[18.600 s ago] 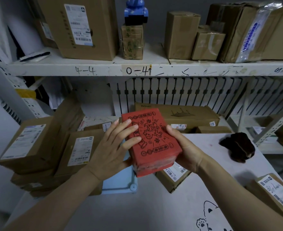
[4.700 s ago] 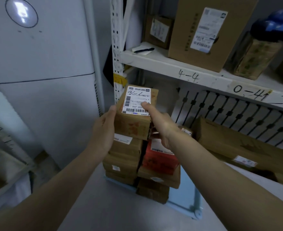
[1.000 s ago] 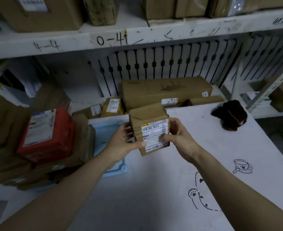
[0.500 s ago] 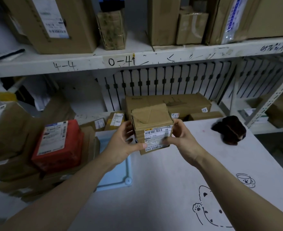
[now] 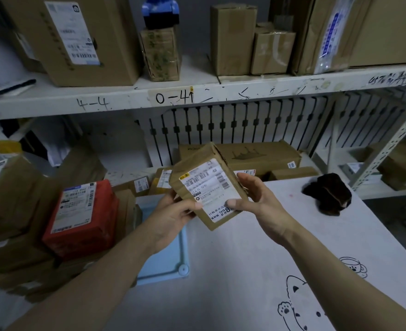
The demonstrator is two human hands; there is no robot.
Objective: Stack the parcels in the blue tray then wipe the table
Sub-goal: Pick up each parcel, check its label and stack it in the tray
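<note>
I hold a small brown cardboard parcel (image 5: 206, 185) with a white shipping label in both hands, raised above the table and tilted to the left. My left hand (image 5: 173, 216) grips its lower left edge. My right hand (image 5: 254, 199) holds its right side, thumb on the label. The light blue tray (image 5: 163, 266) lies on the table's left part, mostly covered by a stack of brown parcels (image 5: 18, 211) with a red parcel (image 5: 82, 218) on top. Only the tray's right strip shows.
The white table (image 5: 257, 259) carries cartoon animal drawings at the near right. A dark brown cloth (image 5: 328, 194) lies at its far right. Behind the table, a long brown box (image 5: 257, 156) and small parcels sit on a low shelf. An upper shelf (image 5: 197, 96) holds several cartons.
The parcel has been lifted slightly and tilted left, its label now facing me more fully. Both hands still hold it. The view has risen a little.
</note>
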